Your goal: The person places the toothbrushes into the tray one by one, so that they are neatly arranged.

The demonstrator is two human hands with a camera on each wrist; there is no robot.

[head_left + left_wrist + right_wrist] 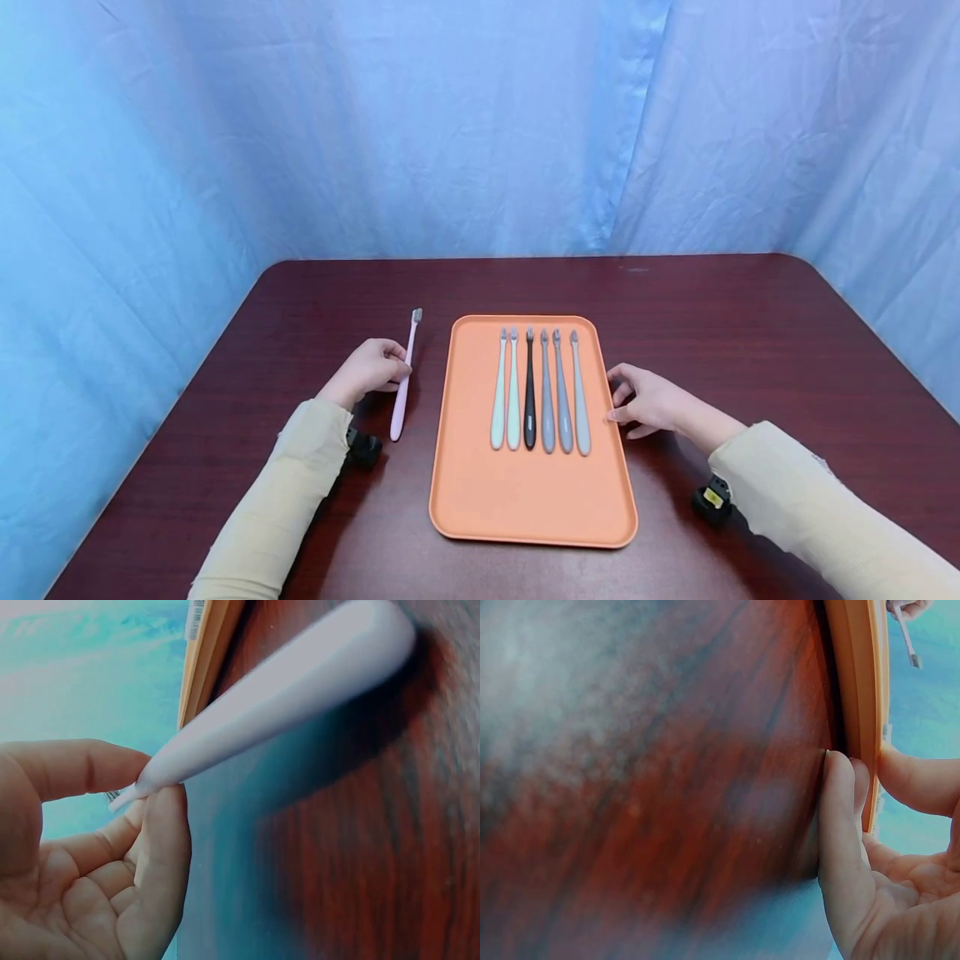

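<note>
A: Start near. What are the hands doing?

B: The left hand (369, 367) lies on the table (750, 350) left of the orange tray (525, 508), its thumb and fingertips pinching the pink toothbrush (402, 385) about midway along the handle. The right hand (652, 402) rests at the tray's right rim with fingers loosely bent, fingertips against the edge, nothing held that I can see.

A: And how does the pink toothbrush lie?

B: Its long axis runs near to far: handle end towards the person, bristles at the far end, roughly parallel to the tray's left edge and just beside it. The tray is directly to its right.

A: Farther on?

B: Six toothbrushes (538, 392) lie side by side in the tray's far half, bristles far too. The left hand is plainly the nearer one.
</note>
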